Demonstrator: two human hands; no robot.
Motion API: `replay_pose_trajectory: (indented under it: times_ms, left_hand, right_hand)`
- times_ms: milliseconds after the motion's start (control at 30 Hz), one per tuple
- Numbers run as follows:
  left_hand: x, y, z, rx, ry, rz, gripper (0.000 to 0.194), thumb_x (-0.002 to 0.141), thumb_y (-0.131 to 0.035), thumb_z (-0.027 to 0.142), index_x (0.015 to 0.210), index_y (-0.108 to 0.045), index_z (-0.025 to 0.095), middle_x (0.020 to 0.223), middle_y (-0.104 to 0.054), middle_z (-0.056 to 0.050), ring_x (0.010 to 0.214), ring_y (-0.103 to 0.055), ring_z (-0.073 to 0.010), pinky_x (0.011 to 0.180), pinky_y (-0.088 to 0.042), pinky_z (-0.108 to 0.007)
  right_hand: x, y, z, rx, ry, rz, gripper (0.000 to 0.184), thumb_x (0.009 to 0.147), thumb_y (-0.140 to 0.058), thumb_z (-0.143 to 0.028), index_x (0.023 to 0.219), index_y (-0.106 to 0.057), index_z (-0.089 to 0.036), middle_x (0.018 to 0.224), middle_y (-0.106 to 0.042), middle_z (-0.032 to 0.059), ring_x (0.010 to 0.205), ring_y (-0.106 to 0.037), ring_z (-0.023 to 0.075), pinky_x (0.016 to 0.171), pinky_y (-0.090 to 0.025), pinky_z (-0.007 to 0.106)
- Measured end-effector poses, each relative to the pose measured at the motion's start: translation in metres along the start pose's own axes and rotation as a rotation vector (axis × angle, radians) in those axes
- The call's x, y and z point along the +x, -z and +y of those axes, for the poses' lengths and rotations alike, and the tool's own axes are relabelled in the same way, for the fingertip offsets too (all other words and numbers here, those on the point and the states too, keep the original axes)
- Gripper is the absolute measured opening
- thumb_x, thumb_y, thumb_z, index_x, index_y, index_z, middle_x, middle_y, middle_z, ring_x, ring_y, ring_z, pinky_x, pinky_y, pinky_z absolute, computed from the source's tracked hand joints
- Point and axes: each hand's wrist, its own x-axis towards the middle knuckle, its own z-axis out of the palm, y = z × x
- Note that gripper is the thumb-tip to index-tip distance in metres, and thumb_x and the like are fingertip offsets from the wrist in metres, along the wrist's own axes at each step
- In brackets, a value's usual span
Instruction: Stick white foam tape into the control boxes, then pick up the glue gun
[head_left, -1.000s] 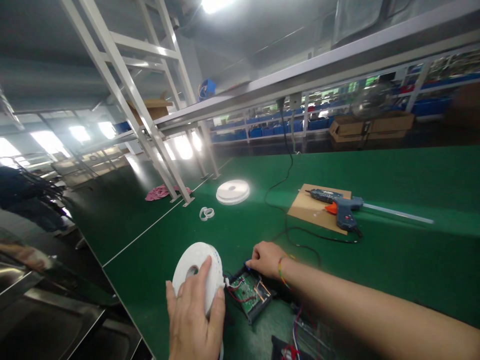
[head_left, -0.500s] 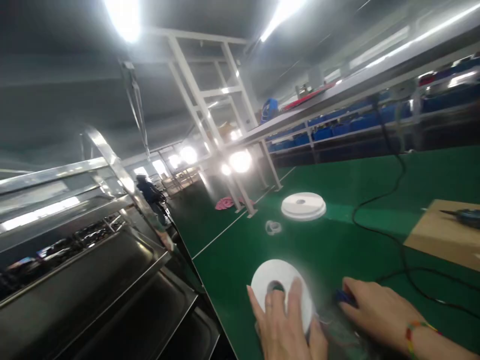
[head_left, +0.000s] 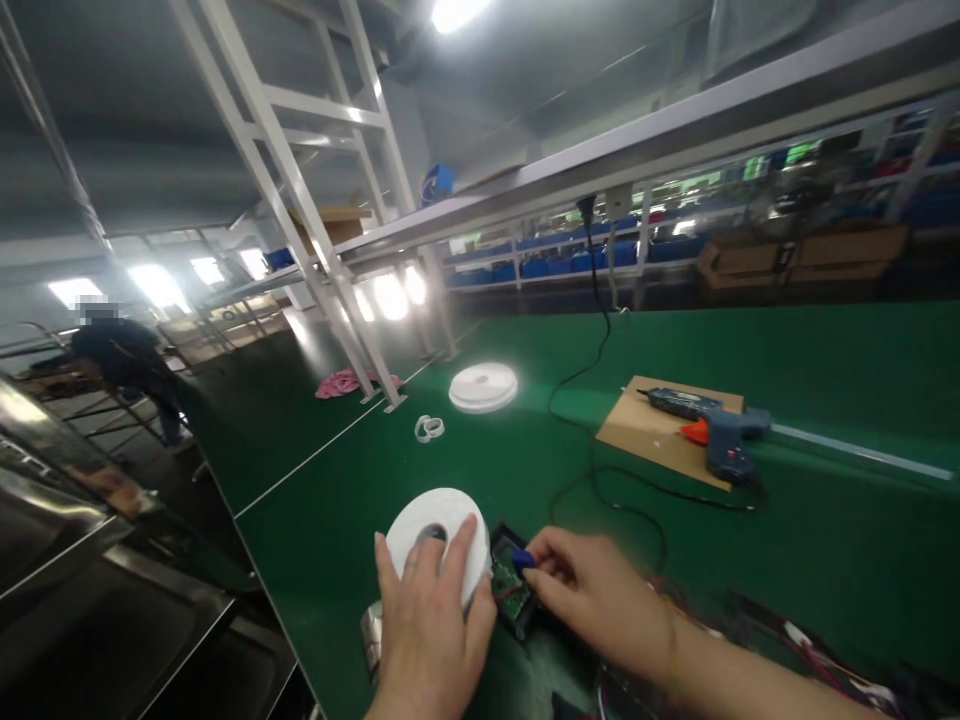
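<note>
My left hand (head_left: pixel 431 625) lies flat on a white tape roll (head_left: pixel 420 520) near the front edge of the green table (head_left: pixel 787 530), fingers spread over its top. My right hand (head_left: pixel 592 595) pinches a small blue part (head_left: pixel 523 560) at the edge of a dark tray holding a green circuit board (head_left: pixel 511 585). The board sits between the two hands, touching the roll's right side. Red and black wires (head_left: pixel 795 640) trail to the right of my wrist.
A blue glue gun (head_left: pixel 712 425) rests on a cardboard sheet (head_left: pixel 660 435), its black cord (head_left: pixel 592 400) running up to a socket. Another white roll (head_left: pixel 484 387), small tape rings (head_left: pixel 428 428) and a pink cloth (head_left: pixel 341 383) lie farther back. A person (head_left: pixel 124 360) stands at left.
The view swung left and came back. My left hand stayed on the white roll; my right hand shifted from the board's far corner to pinching the blue part at its near edge.
</note>
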Motion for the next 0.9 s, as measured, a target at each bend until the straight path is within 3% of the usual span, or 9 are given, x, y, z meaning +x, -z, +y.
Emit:
replay_pose_trajectory:
  times_ms: [233,700,900]
  left_hand:
    - [0.006,0.001,0.011,-0.076,-0.024,-0.150,0.050,0.092,-0.049,0.030,0.142,-0.050,0.033,0.115,-0.066,-0.007,0.123,-0.055,-0.0293,0.116,-0.006,-0.071]
    - [0.010,-0.001,0.014,-0.015,-0.097,-0.201,0.052,0.094,-0.043,0.026,0.146,-0.044,0.028,0.119,-0.063,-0.009,0.121,-0.055,-0.0304,0.113,-0.009,-0.074]
    - [0.011,-0.003,0.009,-0.059,-0.162,-0.176,0.051,0.094,-0.042,0.025,0.145,-0.044,0.027,0.122,-0.063,-0.009,0.120,-0.056,-0.0293,0.113,-0.017,-0.073]
  right_hand:
    - [-0.005,-0.001,-0.003,0.042,0.017,0.010,0.010,0.085,-0.058,-0.015,0.083,-0.067,-0.016,0.072,-0.071,0.0018,0.064,-0.065,0.0151,0.057,-0.043,0.021]
    - [-0.006,0.001,0.000,0.074,0.026,0.020,0.011,0.086,-0.058,-0.015,0.087,-0.068,-0.015,0.075,-0.072,0.0029,0.065,-0.066,0.0148,0.058,-0.045,0.020]
    - [-0.008,-0.001,0.003,-0.073,0.094,0.039,0.013,0.090,-0.055,-0.020,0.089,-0.069,-0.018,0.075,-0.072,0.0016,0.064,-0.064,0.0149,0.058,-0.039,0.023]
